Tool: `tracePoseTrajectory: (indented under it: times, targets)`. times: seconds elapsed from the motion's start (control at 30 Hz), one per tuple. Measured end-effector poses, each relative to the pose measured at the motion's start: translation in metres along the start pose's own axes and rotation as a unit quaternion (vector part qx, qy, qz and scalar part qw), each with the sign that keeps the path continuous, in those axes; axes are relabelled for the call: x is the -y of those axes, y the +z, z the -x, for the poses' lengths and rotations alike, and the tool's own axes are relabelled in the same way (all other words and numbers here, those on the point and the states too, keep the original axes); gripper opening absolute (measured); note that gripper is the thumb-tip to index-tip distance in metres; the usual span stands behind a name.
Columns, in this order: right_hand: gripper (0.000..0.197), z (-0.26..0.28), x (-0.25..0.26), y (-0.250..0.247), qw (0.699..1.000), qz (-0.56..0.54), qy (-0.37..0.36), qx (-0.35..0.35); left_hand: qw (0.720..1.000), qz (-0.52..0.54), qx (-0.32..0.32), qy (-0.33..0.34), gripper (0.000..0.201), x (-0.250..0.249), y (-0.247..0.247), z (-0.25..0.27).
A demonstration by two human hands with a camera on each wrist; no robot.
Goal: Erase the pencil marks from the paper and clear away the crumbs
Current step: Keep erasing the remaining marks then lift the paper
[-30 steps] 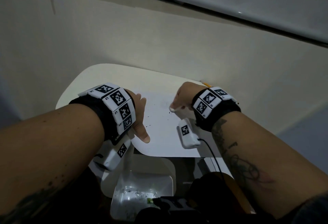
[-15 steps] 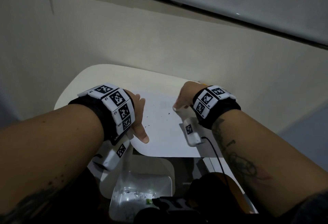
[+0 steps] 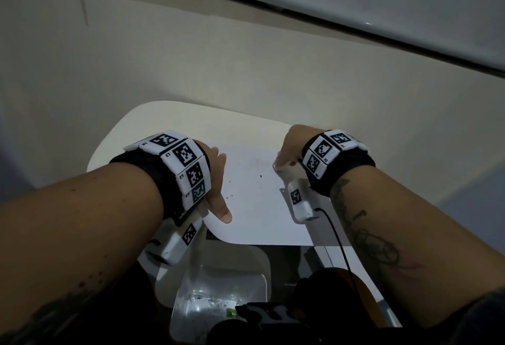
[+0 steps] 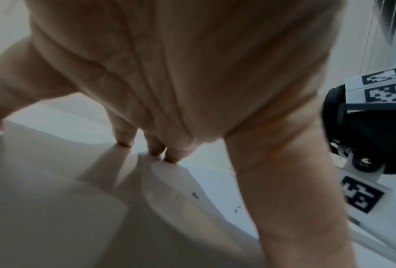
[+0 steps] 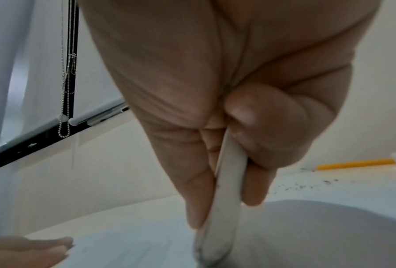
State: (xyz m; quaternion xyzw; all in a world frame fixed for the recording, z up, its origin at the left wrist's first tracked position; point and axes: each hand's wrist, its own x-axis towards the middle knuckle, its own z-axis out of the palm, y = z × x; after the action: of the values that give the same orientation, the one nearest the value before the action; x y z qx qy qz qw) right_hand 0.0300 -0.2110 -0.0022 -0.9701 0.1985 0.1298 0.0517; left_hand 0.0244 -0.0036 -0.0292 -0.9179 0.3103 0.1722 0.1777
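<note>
though blurred, eraser [image 5: 224,204] tip on paper [image 3: 257,208]

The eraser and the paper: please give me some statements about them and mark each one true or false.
1. The right hand pinches a white eraser whose lower end touches the paper. True.
2. The left hand lifts the paper off the table. False: its fingers are spread flat and press the sheet down.
3. Dark crumbs lie on the paper. True.
4. The yellow pencil is held in the right hand. False: it lies on the table beyond that hand.
</note>
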Motion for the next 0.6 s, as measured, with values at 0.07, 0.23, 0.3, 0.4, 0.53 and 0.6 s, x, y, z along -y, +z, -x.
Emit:
tracePoseTrajectory:
  times: [0.07, 0.23, 0.3, 0.4, 0.53, 0.6]
  targets:
    - [0.023, 0.009, 0.01, -0.001, 0.999, -0.034, -0.029, -0.005, 1.0, 0.005, 0.005, -0.007, 0.132, -0.001, -0.002, 0.0]
    - [0.038, 0.014, 0.044, 0.013, 0.997, -0.036, -0.073, 0.014, 1.0, 0.006, 0.005, -0.004, 0.141, 0.001, 0.0, 0.001]
    - [0.045, -0.016, 0.022, 0.022, 1.0, -0.001, -0.023, -0.018, 1.0, 0.003, -0.008, 0.001, 0.135, 0.001, 0.0, 0.001]
    - [0.041, -0.113, -0.028, 0.04, 1.0, 0.016, 0.016, 0.004, 1.0, 0.0, -0.007, -0.003, 0.134, 0.001, 0.001, 0.003]
    - [0.025, -0.006, 0.018, 0.005, 0.998, -0.057, -0.026, 0.02, 1.0, 0.01, 0.014, -0.012, 0.141, 0.003, 0.002, 0.0]
    - [0.023, 0.009, 0.04, 0.003, 0.994, -0.08, -0.064, 0.028, 1.0, 0.008, 0.0, -0.006, 0.14, 0.003, 0.0, -0.001]
